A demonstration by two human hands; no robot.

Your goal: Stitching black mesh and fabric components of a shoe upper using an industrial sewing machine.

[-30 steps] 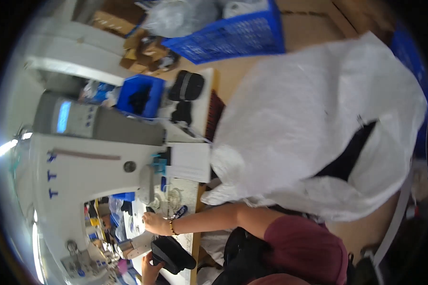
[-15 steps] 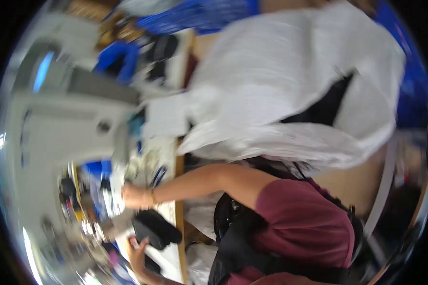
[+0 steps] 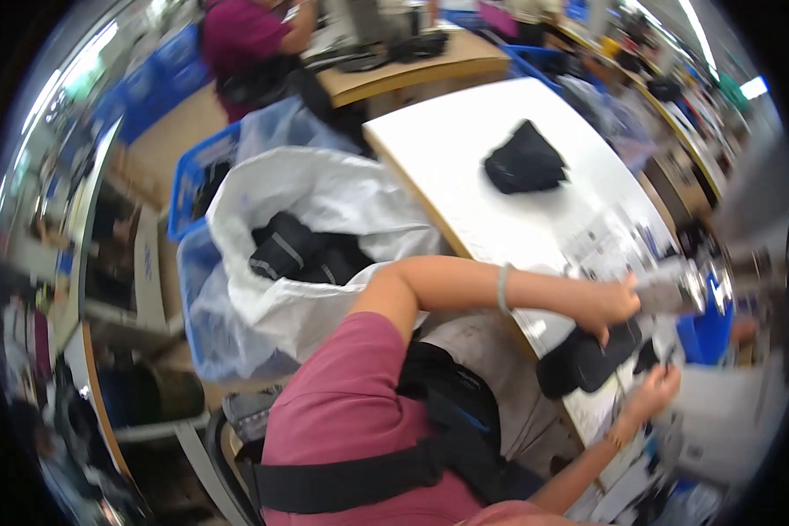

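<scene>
My left hand (image 3: pixel 607 309) reaches over the white work table (image 3: pixel 465 175), its fingers closed on a dark, rounded fabric piece (image 3: pixel 587 358). This piece lies at the table's edge beside a pale machine (image 3: pixel 723 430), which is blurred. Just beyond it, my right hand (image 3: pixel 656 393) is closed, with its fingertips pinched near a small dark scrap (image 3: pixel 647 356). What those fingers hold, if anything, is too small to make out. Farther along the tabletop sits a stack of black fabric pieces (image 3: pixel 526 162).
A white sack (image 3: pixel 324 180) holding black striped pieces stands beside the table, next to a blue crate (image 3: pixel 184 188). A blue bin (image 3: pixel 706 333) is by the machine. Another person (image 3: pixel 245 53) works at a wooden-edged table (image 3: pixel 412 74) at the back.
The view has swung round, so the machine moved from the left side to the right. My left hand remains on the dark fabric piece, while my right hand stays close to the machine.
</scene>
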